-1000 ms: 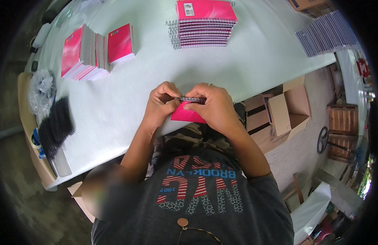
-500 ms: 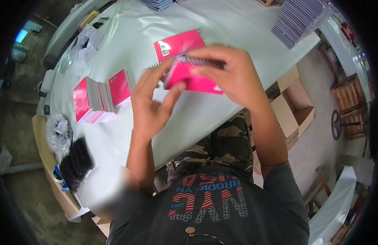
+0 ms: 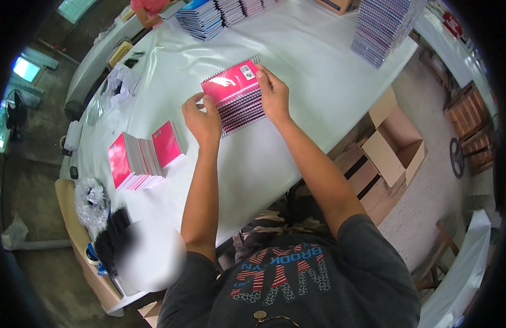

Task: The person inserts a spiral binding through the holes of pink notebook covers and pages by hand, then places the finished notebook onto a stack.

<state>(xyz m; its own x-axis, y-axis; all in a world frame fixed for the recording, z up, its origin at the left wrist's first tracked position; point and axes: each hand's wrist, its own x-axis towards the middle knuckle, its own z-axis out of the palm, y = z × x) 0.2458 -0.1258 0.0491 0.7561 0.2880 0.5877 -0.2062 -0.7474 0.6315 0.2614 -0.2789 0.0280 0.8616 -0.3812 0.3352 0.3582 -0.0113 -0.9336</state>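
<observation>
A stack of pink-covered spiral notebooks (image 3: 226, 86) lies on the white-covered table in front of me. Its top cover carries a white label near the right corner, and several dark wire bindings (image 3: 243, 112) show in rows along the near side. My left hand (image 3: 203, 121) grips the left edge, thumb on top and fingers curled. At the opposite edge, my right hand (image 3: 275, 94) holds the notebooks with its thumb over the cover; its other fingertips are partly hidden. To the left stand pink-covered unbound booklets (image 3: 121, 161), beside a smaller pile of pink booklets (image 3: 168, 145).
Stacks of blue-covered spiral notebooks (image 3: 199, 21) stand at the far edge, and a tall notebook stack (image 3: 381, 30) at the far right. Black wire spirals (image 3: 112, 232) and crumpled clear plastic (image 3: 91, 201) lie at left. An open cardboard box (image 3: 392, 145) sits right. Another person's arm (image 3: 146, 16) shows far left.
The pink notebook that was raised and tilted between my hands now rests with the others. Both hands have moved to the stack's sides, and my view has shifted somewhat.
</observation>
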